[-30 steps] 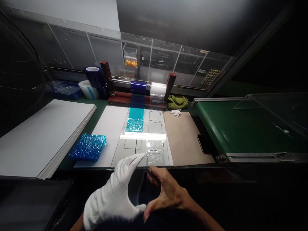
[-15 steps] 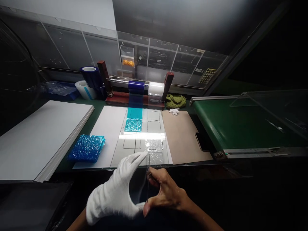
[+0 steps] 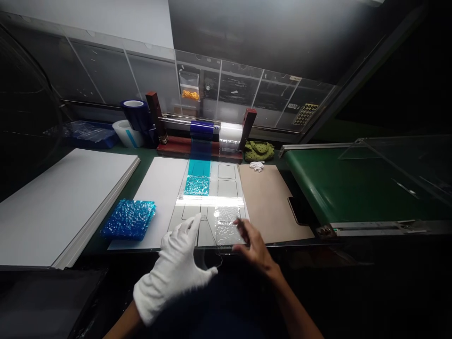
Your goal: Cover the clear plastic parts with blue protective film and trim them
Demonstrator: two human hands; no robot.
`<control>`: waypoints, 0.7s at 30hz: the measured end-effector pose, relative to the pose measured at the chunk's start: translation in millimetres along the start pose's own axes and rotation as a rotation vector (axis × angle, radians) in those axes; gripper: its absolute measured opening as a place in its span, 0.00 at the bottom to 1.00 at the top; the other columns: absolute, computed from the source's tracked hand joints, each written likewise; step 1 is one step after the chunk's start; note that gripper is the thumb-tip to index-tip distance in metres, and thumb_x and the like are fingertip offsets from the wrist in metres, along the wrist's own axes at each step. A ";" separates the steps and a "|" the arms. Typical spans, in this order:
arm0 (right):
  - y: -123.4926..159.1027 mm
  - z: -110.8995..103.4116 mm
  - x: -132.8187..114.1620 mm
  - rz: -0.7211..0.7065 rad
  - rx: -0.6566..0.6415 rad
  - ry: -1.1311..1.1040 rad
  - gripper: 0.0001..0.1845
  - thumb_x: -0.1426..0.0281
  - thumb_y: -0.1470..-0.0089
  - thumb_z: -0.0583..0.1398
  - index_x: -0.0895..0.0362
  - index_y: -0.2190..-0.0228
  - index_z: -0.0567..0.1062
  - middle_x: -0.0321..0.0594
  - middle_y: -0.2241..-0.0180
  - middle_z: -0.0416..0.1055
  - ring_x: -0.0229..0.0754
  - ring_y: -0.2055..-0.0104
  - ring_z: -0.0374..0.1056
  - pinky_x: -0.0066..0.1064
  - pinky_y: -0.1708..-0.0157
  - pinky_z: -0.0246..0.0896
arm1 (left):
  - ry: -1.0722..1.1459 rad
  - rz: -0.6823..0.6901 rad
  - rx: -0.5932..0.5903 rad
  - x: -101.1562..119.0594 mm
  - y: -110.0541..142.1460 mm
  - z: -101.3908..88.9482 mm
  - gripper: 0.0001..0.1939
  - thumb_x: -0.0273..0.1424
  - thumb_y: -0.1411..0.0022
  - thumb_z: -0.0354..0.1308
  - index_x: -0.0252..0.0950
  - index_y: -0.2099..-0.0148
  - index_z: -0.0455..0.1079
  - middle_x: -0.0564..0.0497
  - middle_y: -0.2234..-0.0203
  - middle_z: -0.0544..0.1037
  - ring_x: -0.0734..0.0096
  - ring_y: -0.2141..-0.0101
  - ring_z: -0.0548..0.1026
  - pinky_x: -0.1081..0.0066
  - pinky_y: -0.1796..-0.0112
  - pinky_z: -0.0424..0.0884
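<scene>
My left hand (image 3: 174,268), in a white glove, grips the left edge of a clear thin plate (image 3: 212,240) with the thumb below and the fingers above. The plate lies tilted low over the front edge of a grey template sheet (image 3: 192,214) with outlined rectangles. My bare right hand (image 3: 254,247) is at the plate's right side, its fingers smeared by motion over clear textured pieces (image 3: 228,214) on the template. A teal film strip (image 3: 198,176) runs down the template from a roll holder (image 3: 203,129).
A stack of blue textured pieces (image 3: 129,219) sits left of the template, beside white boards (image 3: 63,197). To the right lie a brown sheet (image 3: 270,197), a phone (image 3: 300,211) and a green conveyor (image 3: 353,188). Tape rolls (image 3: 136,113) stand at the back.
Both hands have moved forward and apart. The clear plate went from upright between them to nearly flat over the template's front edge. My right hand shifted right and is now blurred.
</scene>
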State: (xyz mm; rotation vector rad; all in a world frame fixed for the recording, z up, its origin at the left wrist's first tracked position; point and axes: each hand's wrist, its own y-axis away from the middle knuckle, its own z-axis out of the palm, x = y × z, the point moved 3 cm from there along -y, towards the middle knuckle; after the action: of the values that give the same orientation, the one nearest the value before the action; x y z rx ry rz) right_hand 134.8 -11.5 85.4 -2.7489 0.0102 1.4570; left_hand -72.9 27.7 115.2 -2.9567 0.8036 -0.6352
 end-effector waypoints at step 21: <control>-19.4 60.9 -7.6 -0.113 -0.007 0.579 0.59 0.55 0.61 0.65 0.70 0.38 0.44 0.59 0.38 0.49 0.58 0.36 0.44 0.52 0.39 0.42 | -0.306 -0.373 0.081 7.6 -49.4 41.1 0.45 0.47 0.55 0.57 0.29 0.38 0.54 0.28 0.46 0.61 0.37 0.53 0.65 0.46 0.64 0.66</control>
State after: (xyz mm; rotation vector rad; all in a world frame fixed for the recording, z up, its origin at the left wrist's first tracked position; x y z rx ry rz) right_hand 80.5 9.6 58.0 -3.0062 -0.1333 0.5987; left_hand -27.2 63.0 86.2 -3.0381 0.2006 -0.1996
